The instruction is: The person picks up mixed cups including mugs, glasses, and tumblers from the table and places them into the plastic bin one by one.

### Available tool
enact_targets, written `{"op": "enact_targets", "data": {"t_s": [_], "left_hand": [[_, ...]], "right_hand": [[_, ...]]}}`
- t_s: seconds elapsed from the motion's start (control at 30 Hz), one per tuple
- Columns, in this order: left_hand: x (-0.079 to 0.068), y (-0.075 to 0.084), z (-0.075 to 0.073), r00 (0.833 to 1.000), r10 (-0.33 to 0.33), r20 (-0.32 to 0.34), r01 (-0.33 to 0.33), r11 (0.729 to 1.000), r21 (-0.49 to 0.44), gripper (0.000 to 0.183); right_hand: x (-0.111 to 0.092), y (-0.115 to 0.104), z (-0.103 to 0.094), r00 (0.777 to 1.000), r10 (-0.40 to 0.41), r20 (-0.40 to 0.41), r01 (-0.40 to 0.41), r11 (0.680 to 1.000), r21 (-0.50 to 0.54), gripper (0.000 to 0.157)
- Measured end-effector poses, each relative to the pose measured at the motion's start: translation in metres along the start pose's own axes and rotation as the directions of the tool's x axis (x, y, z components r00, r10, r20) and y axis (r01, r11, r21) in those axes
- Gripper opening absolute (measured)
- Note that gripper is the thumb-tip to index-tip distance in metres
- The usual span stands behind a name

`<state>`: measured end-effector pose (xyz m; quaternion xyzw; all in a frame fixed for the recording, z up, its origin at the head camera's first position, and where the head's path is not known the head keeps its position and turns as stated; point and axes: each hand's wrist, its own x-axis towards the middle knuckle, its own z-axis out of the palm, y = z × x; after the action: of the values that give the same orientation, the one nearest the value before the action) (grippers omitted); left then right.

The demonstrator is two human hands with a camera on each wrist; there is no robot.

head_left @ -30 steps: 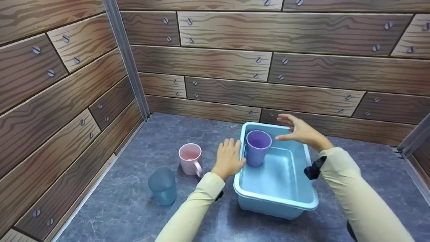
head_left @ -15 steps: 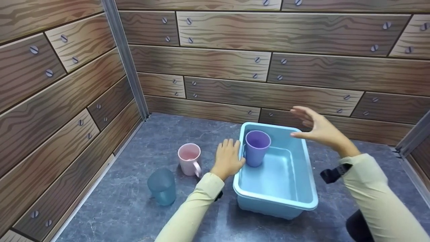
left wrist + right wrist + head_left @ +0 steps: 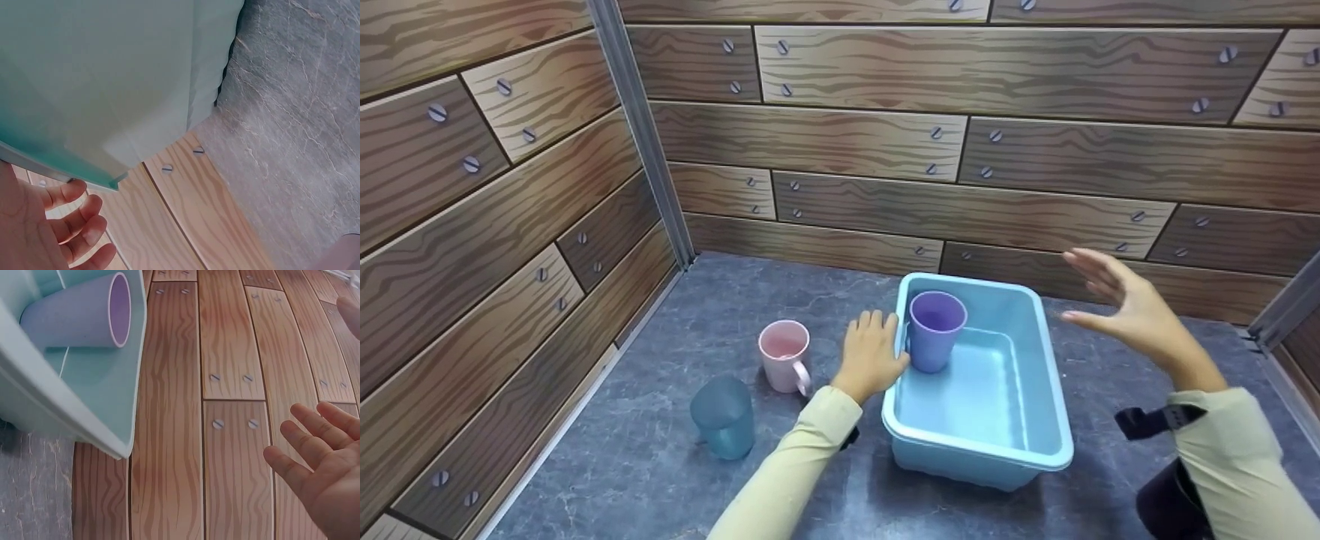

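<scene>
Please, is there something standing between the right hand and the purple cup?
Yes: the right wall of the blue tub lies between the right hand and the purple cup, which stands inside. Above that wall, nothing visible blocks the way.

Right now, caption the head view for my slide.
Left hand on a tub with purple cup inside; right hand empty; pink mug, blue cup at left.
</scene>
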<state>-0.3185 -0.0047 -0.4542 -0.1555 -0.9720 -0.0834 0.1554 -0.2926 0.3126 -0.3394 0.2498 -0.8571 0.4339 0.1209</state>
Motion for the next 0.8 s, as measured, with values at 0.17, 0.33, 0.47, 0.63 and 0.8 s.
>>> {"op": "enact_targets", "data": {"t_s": [0.17, 0.33, 0.47, 0.63, 0.8], "left_hand": [[0.001, 0.0, 0.001, 1.0, 0.008, -0.015, -0.008, 1.0, -0.007, 0.048], [0.002, -0.001, 0.002, 0.998, 0.016, -0.057, -0.015, 1.0, 0.002, 0.045], [0.002, -0.002, 0.002, 0.998, 0.014, -0.059, -0.014, 1.0, 0.003, 0.046], [0.001, -0.002, 0.003, 0.999, 0.005, -0.044, -0.006, 1.0, -0.007, 0.047], [0.0, -0.002, 0.004, 0.999, 0.002, -0.036, -0.002, 1.0, -0.008, 0.046]], "right_hand": [[-0.017, 0.004, -0.006, 0.999, -0.031, -0.042, 0.032, 0.999, 0.022, 0.081], [-0.032, 0.007, -0.01, 0.996, -0.054, -0.072, 0.057, 0.998, 0.034, 0.082], [-0.044, 0.011, -0.014, 0.996, -0.04, -0.082, 0.043, 0.999, 0.031, 0.084], [-0.057, 0.019, -0.017, 0.994, -0.043, -0.098, 0.045, 0.999, 0.022, 0.086], [-0.071, 0.025, -0.02, 0.993, -0.046, -0.108, 0.047, 0.999, -0.001, 0.087]]}}
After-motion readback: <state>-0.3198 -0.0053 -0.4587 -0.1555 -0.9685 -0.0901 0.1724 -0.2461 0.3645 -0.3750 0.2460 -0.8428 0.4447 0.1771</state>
